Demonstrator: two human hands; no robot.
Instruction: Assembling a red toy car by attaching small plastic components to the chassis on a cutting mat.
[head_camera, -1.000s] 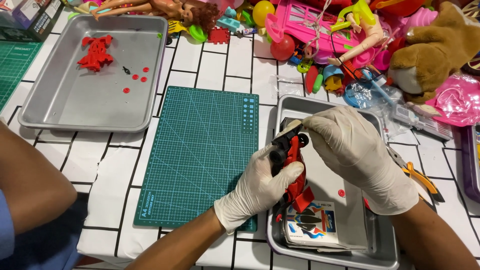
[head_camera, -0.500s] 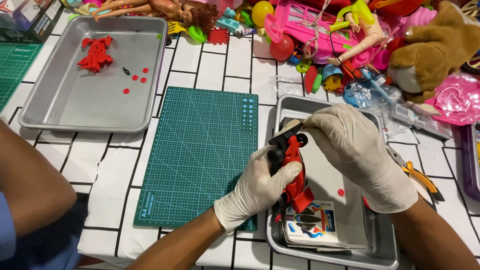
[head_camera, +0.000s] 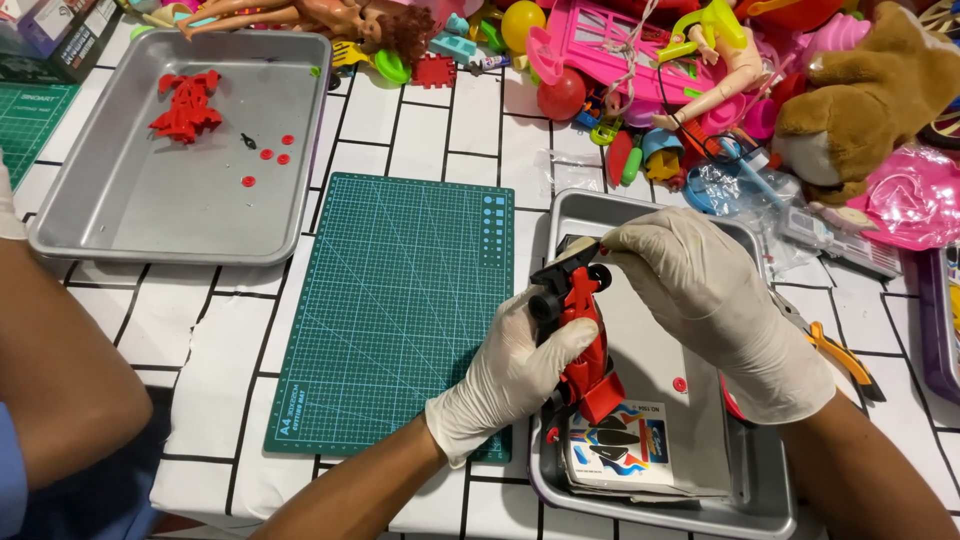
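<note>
Over the right-hand metal tray on the white tiled surface, the gloved left hand has its grip closed around a red toy race car, while the gloved right hand pinches the car's front end.

The right hand covers the top of the tool, so you cannot see what kind it is. The left hand hides one side of the red car. The car hides part of the card. The near tray is cut off at the bottom edge.
</note>
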